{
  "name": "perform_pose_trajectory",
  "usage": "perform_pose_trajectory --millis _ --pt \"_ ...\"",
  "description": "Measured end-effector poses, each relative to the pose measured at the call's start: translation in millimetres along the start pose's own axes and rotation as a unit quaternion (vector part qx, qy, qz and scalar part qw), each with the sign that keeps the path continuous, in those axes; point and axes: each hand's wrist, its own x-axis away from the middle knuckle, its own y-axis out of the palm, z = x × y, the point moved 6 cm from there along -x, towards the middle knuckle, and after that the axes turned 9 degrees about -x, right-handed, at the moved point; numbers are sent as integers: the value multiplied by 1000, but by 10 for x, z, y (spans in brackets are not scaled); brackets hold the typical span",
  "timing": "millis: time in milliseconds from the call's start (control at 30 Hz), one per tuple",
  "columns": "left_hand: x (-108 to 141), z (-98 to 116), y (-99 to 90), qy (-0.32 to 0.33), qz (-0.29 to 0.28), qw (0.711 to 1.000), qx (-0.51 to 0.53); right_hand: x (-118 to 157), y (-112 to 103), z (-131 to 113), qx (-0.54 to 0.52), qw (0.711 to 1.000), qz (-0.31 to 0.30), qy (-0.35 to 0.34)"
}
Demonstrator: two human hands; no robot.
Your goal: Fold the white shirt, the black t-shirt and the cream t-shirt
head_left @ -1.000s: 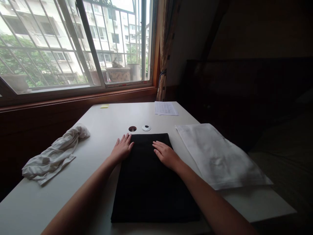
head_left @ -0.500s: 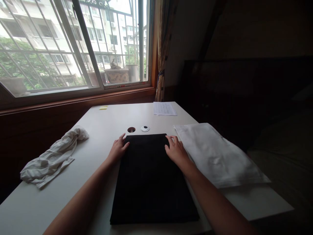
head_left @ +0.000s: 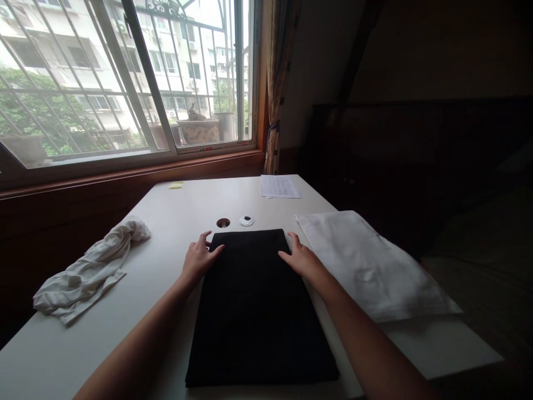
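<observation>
A black folded cloth (head_left: pixel 258 311) lies flat on the white table (head_left: pixel 166 316), its narrower end away from me. At its far left corner is my left hand (head_left: pixel 200 256), thumb over the cloth's edge and fingers spread apart. My right hand (head_left: pixel 300 256) is at the far right corner in much the same pose, the thumb tip on or just above the black fabric. Neither hand is closed round the cloth. Whether the fingertips press on it cannot be made out.
A crumpled white cloth (head_left: pixel 94 269) lies at the left, a flatter white cloth (head_left: pixel 370 266) at the right. Beyond the black cloth are a round hole (head_left: pixel 223 223), a white round cap (head_left: pixel 246 221), papers (head_left: pixel 280 186) and a yellow note (head_left: pixel 176 185).
The fingers of both hands have spread wider at the far corners, and the thumbs reach slightly further inward over the black cloth. The cloth has hardly moved.
</observation>
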Motion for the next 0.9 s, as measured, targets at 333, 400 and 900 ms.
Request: perform_pose_trajectory --millis 333,400,900 --pt "69 77 20 -20 -44 976 211 -2 -36 -90 -165 982 38 -80" --pt "83 83 22 -32 -41 960 276 -7 -88 -99 -189 975 69 -98" --pt "-30 -162 -1 -72 32 975 207 26 -43 23 -138 989 -60 3"
